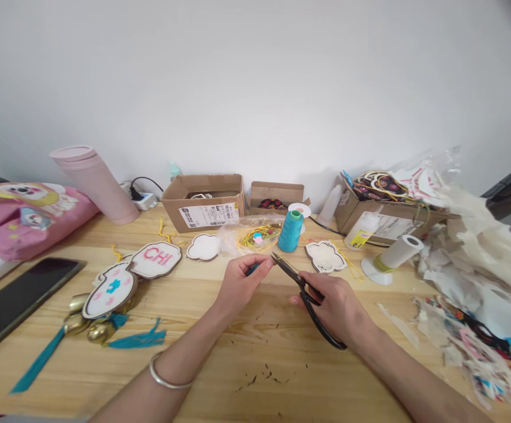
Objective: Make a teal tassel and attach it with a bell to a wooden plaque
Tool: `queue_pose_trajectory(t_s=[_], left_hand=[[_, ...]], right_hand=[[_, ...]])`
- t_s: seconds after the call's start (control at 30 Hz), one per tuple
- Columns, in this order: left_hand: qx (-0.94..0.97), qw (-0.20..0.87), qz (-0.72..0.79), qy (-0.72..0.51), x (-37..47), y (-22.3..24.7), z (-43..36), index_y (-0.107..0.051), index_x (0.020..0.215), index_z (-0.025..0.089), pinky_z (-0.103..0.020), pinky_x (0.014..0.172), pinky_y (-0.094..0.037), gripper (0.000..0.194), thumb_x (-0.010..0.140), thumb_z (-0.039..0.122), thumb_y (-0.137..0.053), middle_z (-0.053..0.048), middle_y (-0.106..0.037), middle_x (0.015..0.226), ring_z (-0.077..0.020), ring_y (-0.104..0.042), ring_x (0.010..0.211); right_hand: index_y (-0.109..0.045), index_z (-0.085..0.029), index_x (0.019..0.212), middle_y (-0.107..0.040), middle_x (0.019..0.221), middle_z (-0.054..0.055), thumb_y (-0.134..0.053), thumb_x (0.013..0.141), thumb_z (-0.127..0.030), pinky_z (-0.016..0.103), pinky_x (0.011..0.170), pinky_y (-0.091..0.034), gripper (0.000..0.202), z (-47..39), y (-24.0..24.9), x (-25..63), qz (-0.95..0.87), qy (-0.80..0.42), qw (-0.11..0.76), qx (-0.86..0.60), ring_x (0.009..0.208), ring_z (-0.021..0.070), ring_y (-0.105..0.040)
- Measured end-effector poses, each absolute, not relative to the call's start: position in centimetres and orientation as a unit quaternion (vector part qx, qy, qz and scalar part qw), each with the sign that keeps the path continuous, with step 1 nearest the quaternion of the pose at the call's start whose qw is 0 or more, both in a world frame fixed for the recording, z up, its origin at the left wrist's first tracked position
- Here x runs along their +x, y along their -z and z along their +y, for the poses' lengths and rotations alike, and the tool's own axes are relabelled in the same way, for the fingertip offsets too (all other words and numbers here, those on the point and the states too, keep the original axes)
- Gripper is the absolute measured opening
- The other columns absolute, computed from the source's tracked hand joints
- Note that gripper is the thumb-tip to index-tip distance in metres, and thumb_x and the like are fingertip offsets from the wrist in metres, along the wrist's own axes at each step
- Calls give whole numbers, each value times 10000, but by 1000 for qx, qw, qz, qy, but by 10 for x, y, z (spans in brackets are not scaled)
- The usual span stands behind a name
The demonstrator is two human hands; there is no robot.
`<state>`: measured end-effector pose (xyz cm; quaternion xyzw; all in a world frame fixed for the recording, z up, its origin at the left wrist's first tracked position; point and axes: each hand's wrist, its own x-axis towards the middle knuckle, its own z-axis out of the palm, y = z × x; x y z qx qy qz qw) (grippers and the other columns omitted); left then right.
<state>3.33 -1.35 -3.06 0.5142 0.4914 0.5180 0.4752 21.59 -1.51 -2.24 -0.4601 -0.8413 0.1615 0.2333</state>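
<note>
My right hand [337, 299] grips black-handled scissors [302, 285], their blades pointing up and left. The blade tips reach the fingertips of my left hand [240, 282], which is closed in a pinch. A bit of teal thread [252, 269] shows between those fingers, mostly covered by them. Just beyond the hands stands a cone of teal thread [291, 231]. To its left lies a clear bag [233, 236] with yellow cords [262, 237] and small flower pieces. White cloud-shaped patches with dark edges rest on either side, one at left [203, 247] and one at right [325, 257].
Left are a stitched "CHI" piece [156, 259], gold bells [100, 332] with teal tassels, a phone [22, 302] and a pink tumbler [99, 185]. Cardboard boxes [205, 205] line the wall. Right are a glue bottle [362, 230], a white roll [399, 254] and fabric scraps [471, 346].
</note>
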Motion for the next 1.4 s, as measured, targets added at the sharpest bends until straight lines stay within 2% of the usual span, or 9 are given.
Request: queue_pose_trajectory(t_s=[0.17, 0.37, 0.5, 0.67, 0.8, 0.97, 1.13, 1.3, 1.4], left_hand=[[506, 478, 494, -520, 34, 31, -14, -636, 723, 128, -196, 417, -194, 257, 688, 377, -581, 59, -366, 465, -39, -232, 432], [461, 533, 465, -536, 33, 31, -13, -627, 734, 122, -196, 407, -142, 281, 679, 396, -594, 77, -285, 429, -33, -199, 414], [368, 632, 385, -564, 28, 35, -8, -595, 740, 121, -161, 386, -118, 221, 710, 340, -590, 88, -253, 453, -15, -149, 406], [246, 716, 305, -578, 20, 36, -4, -576, 741, 104, -112, 371, -198, 167, 697, 259, -618, 70, -316, 521, 1, -234, 412], [202, 735, 278, -584, 15, 35, -2, -567, 737, 93, -107, 385, -259, 142, 706, 224, -610, 56, -353, 547, -2, -300, 433], [234, 749, 272, -557, 16, 34, -4, -565, 741, 99, -120, 400, -266, 147, 716, 239, -604, 45, -376, 558, -14, -327, 451], [314, 731, 301, -526, 26, 28, -15, -559, 676, 109, -161, 451, -295, 206, 707, 308, -604, 24, -423, 552, -45, -380, 490], [343, 716, 327, -512, 31, 23, -19, -519, 564, 114, -186, 469, -291, 281, 635, 347, -660, 33, -420, 499, -48, -364, 462], [356, 708, 339, -507, 29, 21, -18, -511, 551, 119, -187, 461, -273, 306, 633, 376, -654, 41, -412, 485, -46, -348, 451]], right_hand=[[-552, -161, 664, -445, 504, -34, -519, 749, -365, 193, 453, -292, 223, -15, 25, 221, -837, -178, 242, -457, 454, 78, -358], [-608, -161, 843, -476, 496, -27, -509, 752, -359, 200, 448, -330, 239, -4, 22, 232, -793, -155, 330, -488, 440, 92, -401], [-627, -207, 826, -583, 578, -5, -533, 718, -311, 213, 454, -336, 177, 6, 23, 248, -842, -125, 227, -474, 493, 123, -492], [-586, -251, 1019, -650, 825, 35, -533, 663, -189, 238, 578, -417, 365, -2, 28, 284, -876, -123, 141, -445, 683, 163, -585], [-607, -249, 999, -644, 762, 39, -495, 635, -103, 244, 573, -438, 409, -20, 19, 301, -868, -151, 122, -457, 659, 167, -592], [-660, -220, 886, -643, 802, 88, -527, 707, -234, 279, 592, -461, 224, -35, -6, 261, -821, -199, 261, -467, 699, 187, -585], [-630, -177, 985, -632, 768, 58, -451, 768, -371, 265, 549, -466, 342, -30, -3, 183, -712, -350, 399, -458, 607, 142, -559], [-645, -177, 582, -636, 719, 65, -489, 745, -412, 296, 682, -472, 326, -17, 3, 146, -645, -427, 464, -432, 872, 199, -568], [-618, -190, 517, -593, 553, 31, -484, 757, -409, 307, 709, -462, 351, -13, 4, 144, -621, -461, 475, -421, 839, 192, -572]])
